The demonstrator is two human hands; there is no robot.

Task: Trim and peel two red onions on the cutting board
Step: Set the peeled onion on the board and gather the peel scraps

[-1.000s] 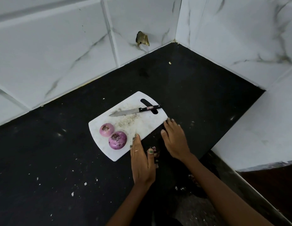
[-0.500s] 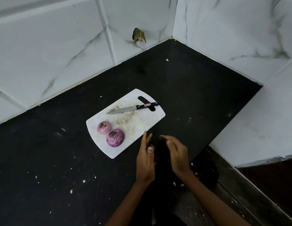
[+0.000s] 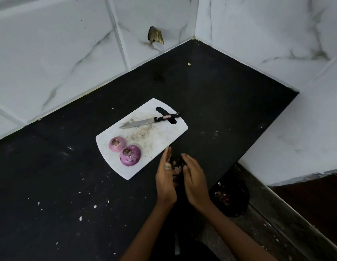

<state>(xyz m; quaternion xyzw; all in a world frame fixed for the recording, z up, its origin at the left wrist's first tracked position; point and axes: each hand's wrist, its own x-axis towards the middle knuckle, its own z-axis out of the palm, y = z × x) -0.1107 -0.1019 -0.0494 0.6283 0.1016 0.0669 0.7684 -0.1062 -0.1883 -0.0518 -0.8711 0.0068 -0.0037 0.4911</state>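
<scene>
Your one black tabletop (image 3: pixel 51 185) carries one white board (image 3: pixel 163 136). Your two hands, left hand (image 3: pixel 164 182) and right hand (image 3: pixel 194 180), stand edge-on with fingers straight, cupping peel scraps (image 3: pixel 176 169) between them. Two peeled onions (image 3: pixel 130 155) sit touching on the board's near-left end. One knife (image 3: pixel 150 121) lies along its far edge; its handle label is unreadable.

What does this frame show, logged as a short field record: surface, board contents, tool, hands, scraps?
surface: black countertop in a corner of white marbled wall tiles
board: white cutting board
onions: smaller red onion and larger red onion, both peeled, touching, at the board's left end
tool: knife lying flat on the board, unheld
hands: left hand and right hand facing each other off the board's edge, cupping onion peels between them
scraps: more peels in a dark bin below the counter edge
</scene>
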